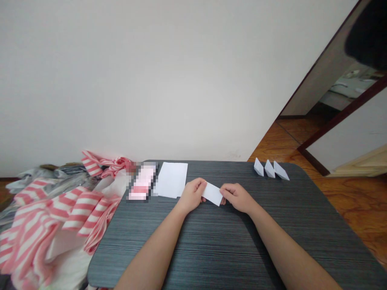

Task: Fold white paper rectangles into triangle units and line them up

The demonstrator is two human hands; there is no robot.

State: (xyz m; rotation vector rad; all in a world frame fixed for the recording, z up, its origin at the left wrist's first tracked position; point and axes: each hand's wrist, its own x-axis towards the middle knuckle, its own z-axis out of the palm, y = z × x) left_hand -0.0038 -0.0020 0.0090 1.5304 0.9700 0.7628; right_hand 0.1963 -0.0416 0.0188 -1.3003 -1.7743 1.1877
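Between my two hands a small white rectangle of paper [213, 193] is held above the dark table, slightly tilted down to the right. My left hand [192, 195] pinches its left end, thumb on top. At the other end my right hand [237, 197] grips the right edge between thumb and fingers. Just left of my left hand lies a stack of white paper sheets [171, 179]. Three folded white paper shapes [269, 168] with pointed tops stand in a row at the table's back right.
The dark wood-grain table [217, 249] has rounded corners and meets a pale wall [181, 80]. A pixelated pink item [143, 181] lies at its back left. Striped pink and white cloth [66, 209] is heaped to the left. Wooden floor [332, 181] and a doorway are at right.
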